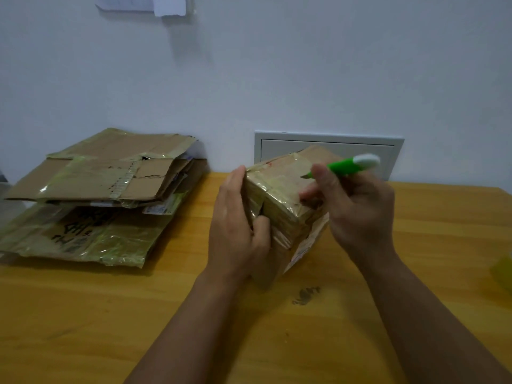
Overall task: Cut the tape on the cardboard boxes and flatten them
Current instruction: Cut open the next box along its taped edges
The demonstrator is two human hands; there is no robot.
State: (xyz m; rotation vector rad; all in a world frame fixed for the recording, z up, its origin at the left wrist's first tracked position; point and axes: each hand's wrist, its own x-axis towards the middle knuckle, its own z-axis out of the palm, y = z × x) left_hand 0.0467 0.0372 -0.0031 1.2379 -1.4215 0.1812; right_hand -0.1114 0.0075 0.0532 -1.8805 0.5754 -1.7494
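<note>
A small cardboard box, wrapped in shiny clear tape, stands tilted on the wooden table in the middle of the view. My left hand grips its left side, thumb pressed on the front face. My right hand holds a green cutter with a white end over the box's top right, its short blade pointing left at the taped top. A loose flap with a label hangs from the box's lower right.
A pile of flattened taped cardboard boxes lies at the table's left. A white wall panel sits behind the box. A yellow object shows at the right edge. A dark stain marks the tabletop.
</note>
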